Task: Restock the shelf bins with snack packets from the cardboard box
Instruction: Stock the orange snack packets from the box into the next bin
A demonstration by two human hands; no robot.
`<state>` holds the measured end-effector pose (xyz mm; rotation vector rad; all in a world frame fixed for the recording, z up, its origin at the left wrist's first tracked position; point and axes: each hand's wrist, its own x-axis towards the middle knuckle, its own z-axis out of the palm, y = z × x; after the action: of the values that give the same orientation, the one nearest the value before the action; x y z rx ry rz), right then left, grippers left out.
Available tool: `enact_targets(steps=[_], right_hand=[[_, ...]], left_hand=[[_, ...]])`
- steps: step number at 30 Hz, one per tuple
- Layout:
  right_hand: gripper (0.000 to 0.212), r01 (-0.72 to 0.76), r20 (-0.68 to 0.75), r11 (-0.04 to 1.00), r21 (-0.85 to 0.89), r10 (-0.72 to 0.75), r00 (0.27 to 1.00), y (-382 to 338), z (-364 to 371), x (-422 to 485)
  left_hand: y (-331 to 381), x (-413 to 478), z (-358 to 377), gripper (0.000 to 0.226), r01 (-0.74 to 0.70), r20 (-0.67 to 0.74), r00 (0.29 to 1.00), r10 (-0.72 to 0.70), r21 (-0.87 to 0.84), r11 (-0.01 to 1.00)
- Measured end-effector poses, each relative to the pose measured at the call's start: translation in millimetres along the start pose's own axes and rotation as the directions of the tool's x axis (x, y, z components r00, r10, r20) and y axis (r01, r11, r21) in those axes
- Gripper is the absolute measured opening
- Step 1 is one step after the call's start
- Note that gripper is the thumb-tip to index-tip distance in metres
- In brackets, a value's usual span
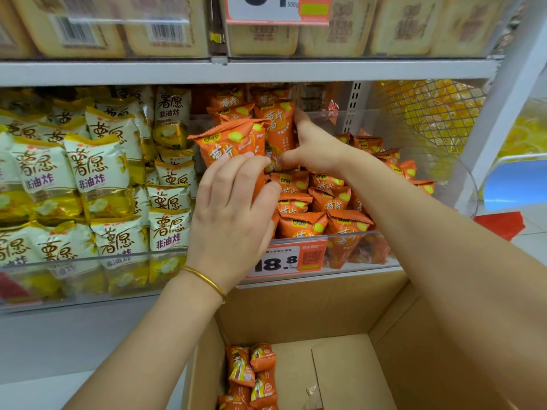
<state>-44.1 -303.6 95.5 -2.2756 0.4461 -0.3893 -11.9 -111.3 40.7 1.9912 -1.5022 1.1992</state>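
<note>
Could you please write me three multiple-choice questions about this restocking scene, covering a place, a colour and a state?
1. Where in the cardboard box do the leftover packets lie?
A. against its left wall
B. against its right wall
C. on its top flap

2. What colour are the bin packets in the bin behind the price tag?
A. blue
B. orange
C. green

3. What is the left hand doing?
A. hanging idle
B. resting flat on the box
C. gripping an orange packet

Answers: 1 A, they sit stacked by the left wall; 2 B, orange wrappers fill that bin; 3 C, its fingers curl round the packet's lower end.
</note>
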Motion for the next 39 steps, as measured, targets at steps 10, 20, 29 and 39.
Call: enact_targets(steps=[10,20,29,39], right_hand=[[0.083,-0.007,-0.111,0.999,0.052,0.013,0.994,-0.3,1.5,-7.8],[0.067,-0.022,-0.159,0.973,0.228,0.059,0.986,0.0,5.8,1.5],[0.055,-0.119,-0.007,0.992,0.047,0.120,0.993,-10.1,-2.6,9.6],[0.063,-0.070,-0.132,0.991,0.118,0.086,0.988,0.6,-1.6,-2.4]], left_hand=[[-0.8,-1.2,-2.4,0.032,-0.025,-0.024,0.999,0.025,-0.023,0.999],[-1.7,-2.2,-2.7,0.030,-0.035,-0.037,0.999,0.034,-0.025,0.999],[-1.4,-2.5,-2.4,0.024,-0.033,-0.016,0.999,0.032,-0.022,0.999],[-1.2,-2.7,-3.3,0.024,-0.033,-0.021,0.999,0.033,-0.031,0.999]])
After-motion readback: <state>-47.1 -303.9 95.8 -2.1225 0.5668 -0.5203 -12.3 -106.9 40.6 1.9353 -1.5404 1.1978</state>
